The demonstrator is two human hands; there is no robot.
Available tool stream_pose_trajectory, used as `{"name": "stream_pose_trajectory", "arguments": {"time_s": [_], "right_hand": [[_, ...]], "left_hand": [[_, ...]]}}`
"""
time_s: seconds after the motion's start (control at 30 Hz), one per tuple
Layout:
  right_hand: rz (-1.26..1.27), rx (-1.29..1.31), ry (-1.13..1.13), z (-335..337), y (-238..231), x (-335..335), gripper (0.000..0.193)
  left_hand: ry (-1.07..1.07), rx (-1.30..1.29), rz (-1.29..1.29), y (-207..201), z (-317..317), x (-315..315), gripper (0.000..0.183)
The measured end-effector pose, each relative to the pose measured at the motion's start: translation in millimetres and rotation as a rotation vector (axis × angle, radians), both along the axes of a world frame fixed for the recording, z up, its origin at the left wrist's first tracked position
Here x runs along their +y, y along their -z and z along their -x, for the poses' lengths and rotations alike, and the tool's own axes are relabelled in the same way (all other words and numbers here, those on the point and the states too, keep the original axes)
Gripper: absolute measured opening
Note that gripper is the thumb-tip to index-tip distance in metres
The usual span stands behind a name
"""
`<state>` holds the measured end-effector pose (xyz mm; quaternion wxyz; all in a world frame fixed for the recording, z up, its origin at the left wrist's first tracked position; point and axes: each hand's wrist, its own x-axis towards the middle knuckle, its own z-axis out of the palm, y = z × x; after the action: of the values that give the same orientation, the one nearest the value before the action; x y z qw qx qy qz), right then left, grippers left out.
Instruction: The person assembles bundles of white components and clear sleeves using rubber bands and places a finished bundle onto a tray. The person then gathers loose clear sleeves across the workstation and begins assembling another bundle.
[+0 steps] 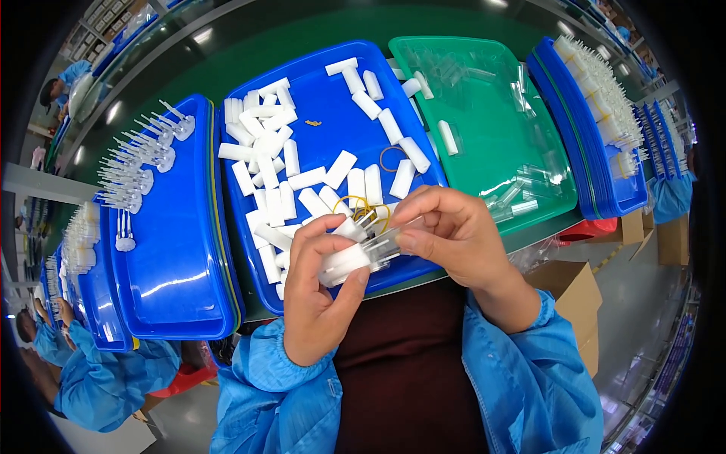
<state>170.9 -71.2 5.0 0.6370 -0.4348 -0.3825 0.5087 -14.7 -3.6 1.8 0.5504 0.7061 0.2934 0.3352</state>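
Observation:
Over the near edge of the middle blue tray point(325, 125), my left hand point(314, 318) is closed around a bundle of white cylinders point(345, 263). Thin clear and whitish prongs stick out of the bundle toward the right. My right hand point(465, 246) pinches a clear plastic piece point(386, 246) between thumb and fingers, up against those prongs; its exact shape is hard to make out. Just behind the hands, yellow rubber bands point(361, 200) lie among the loose white cylinders point(268, 144) spread over the tray.
To the right, a green tray point(484, 106) holds clear plastic tubes point(518, 185). Stacked blue trays point(170, 257) at left bear white stemmed pieces point(144, 163); another blue stack point(563, 121) stands far right. A cardboard box point(571, 295) sits below right. A co-worker in blue point(106, 378) works at left.

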Motion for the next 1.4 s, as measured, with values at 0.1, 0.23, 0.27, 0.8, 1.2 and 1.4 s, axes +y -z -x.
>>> {"name": "stream_pose_trajectory", "arguments": {"time_s": [0.1, 0.23, 0.27, 0.8, 1.2, 1.4], "right_hand": [[0.007, -0.036, 0.015, 1, 1, -2, 0.02], [0.005, -0.014, 0.017, 1, 2, -3, 0.02], [0.006, -0.011, 0.016, 1, 2, -3, 0.02], [-0.031, -0.06, 0.064, 8, 0, -3, 0.016], [-0.089, -0.121, 0.072, 9, 1, -1, 0.021], [-0.139, -0.107, 0.087, 13, 3, -5, 0.021]], "left_hand": [[0.011, -0.001, -0.009, -1, 1, -1, 0.027], [0.011, -0.002, 0.017, 1, 1, -1, 0.025], [0.012, -0.019, 0.011, 3, 1, -1, 0.024], [0.033, -0.067, 0.009, 3, 0, 0, 0.02], [-0.023, -0.142, 0.047, 6, 0, -8, 0.013], [-0.018, -0.067, -0.084, 5, 2, -3, 0.009]]}}
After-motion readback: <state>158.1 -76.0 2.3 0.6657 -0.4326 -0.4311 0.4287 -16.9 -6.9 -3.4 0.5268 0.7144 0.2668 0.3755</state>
